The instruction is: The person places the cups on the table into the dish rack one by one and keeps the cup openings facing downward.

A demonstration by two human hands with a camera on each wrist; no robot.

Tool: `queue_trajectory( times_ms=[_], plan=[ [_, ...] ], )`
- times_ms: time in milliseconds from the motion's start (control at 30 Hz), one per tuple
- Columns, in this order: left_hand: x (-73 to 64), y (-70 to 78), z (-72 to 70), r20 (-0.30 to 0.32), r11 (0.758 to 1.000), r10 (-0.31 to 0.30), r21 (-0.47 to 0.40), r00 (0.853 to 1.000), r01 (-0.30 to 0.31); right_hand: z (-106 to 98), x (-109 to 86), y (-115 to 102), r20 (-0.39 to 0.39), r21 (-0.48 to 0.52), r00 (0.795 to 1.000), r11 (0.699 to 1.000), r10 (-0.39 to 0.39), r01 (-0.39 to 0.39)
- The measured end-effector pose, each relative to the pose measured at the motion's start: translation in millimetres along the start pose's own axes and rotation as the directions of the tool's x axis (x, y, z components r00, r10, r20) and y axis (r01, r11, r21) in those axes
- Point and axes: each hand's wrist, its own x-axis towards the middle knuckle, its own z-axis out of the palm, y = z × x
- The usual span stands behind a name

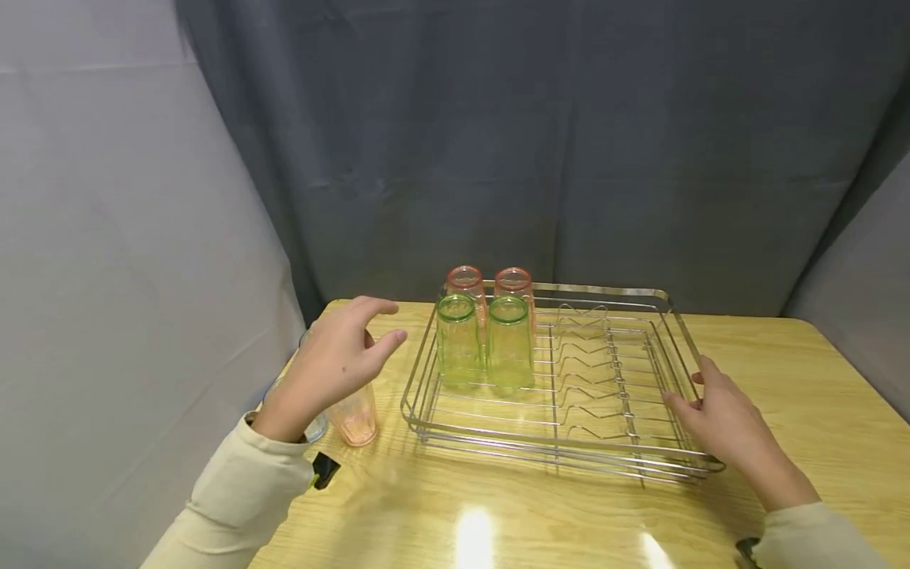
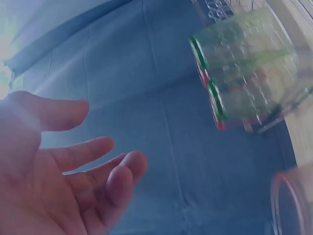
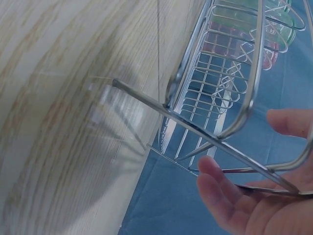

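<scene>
A wire dish rack [image 1: 604,291] sits on the table. My right hand [image 1: 728,419] grips its right end, thumb over the rim and fingers curled beneath the wire, as the right wrist view shows. Upside down in the rack's left part stand two green glasses, one [image 1: 458,348] beside the other [image 1: 510,352]. Right behind them are two reddish glasses [image 1: 513,278], partly hidden. My left hand [image 1: 334,356] is in the air left of the rack, fingers parted and holding nothing. An orange glass [image 1: 355,423] stands upright below it, partly covered by the hand.
Beside the orange glass, a bluish clear glass [image 1: 316,428] is mostly hidden behind my left wrist. The wooden table [image 1: 426,506] runs up to a dark curtain [image 1: 569,158] at the back. A light cloth [image 1: 142,237] hangs along the left.
</scene>
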Motion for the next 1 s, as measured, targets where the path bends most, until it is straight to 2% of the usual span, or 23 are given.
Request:
queue_trajectory(
  times_ms=[200, 500, 700, 1000],
  plan=[
    [-12.7, -26.3, -0.6, -0.038, 0.999, -0.045, 0.000, 0.998, 0.045, -1.9, -0.9, 1.4, -0.001, 0.003, 1.000, 1.000, -0.004, 0.004],
    [-30.0, -60.8, 5.6, -0.080, 0.998, -0.059, -0.020, 0.995, 0.057, -2.8, 0.7, -0.4, 0.001, 0.000, 1.000, 1.000, -0.002, 0.002],
    [-36.8, -74.3, 10.5, -0.096, 0.997, -0.079, -0.009, 0.992, 0.079, -4.6, 0.5, -0.5, 0.001, -0.002, 1.000, 1.000, -0.001, 0.001],
    [-34.2, -88.4, 26.2, -0.108, 0.995, -0.097, -0.004, 0.989, 0.097, -3.2, -0.1, -0.2, 0.011, 0.001, 1.000, 1.000, 0.012, -0.012]
  ],
)
